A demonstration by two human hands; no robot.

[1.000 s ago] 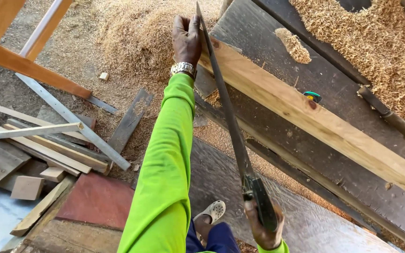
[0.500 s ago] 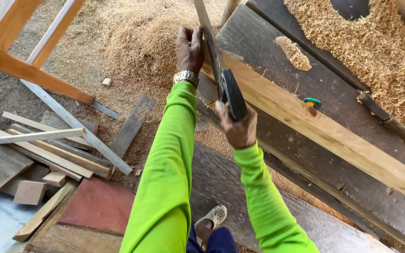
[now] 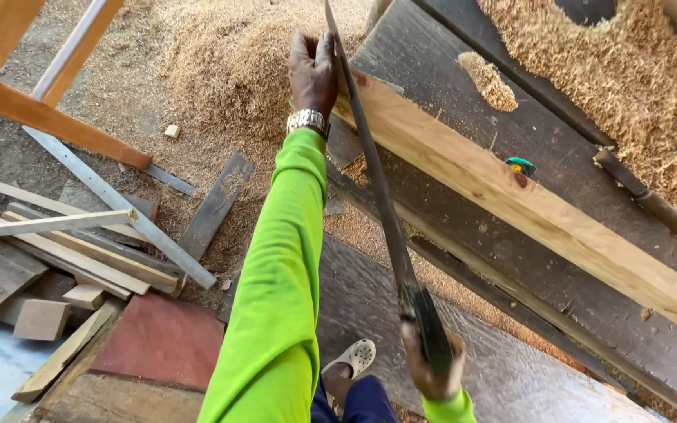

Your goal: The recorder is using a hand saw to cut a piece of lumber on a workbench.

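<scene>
The right hand (image 3: 431,366) is closed around the dark handle of a hand saw (image 3: 378,196), low and near in the scene. The saw's long axis runs from that handle, near and slightly right, up to its tip at the far edge, leaning a little left as it goes; the blade points away from the person. Its thin edge crosses the far left end of a pale wooden plank (image 3: 526,200), just beside the left hand.

The left hand (image 3: 313,69) is pressed down on that end of the plank, fingers spread over the wood and gripping it, with a metal wristwatch (image 3: 308,120) at the wrist and a bright green sleeve (image 3: 280,274) running back toward the camera. The plank's long axis goes from the far left, under the hand, down to the near right, lying diagonally on a dark, weathered workbench (image 3: 448,63).

A small teal object (image 3: 520,165) lies touching the far side of the plank, near its middle. Heaps of sawdust (image 3: 620,70) cover the far right of the bench, and more sawdust spreads over the ground at the far left. On the left, near the ground, lie scraps of wood (image 3: 56,258), thin strips and small blocks, beside a reddish board (image 3: 154,341). A sandalled foot (image 3: 350,360) shows below, between the 2 arms.
</scene>
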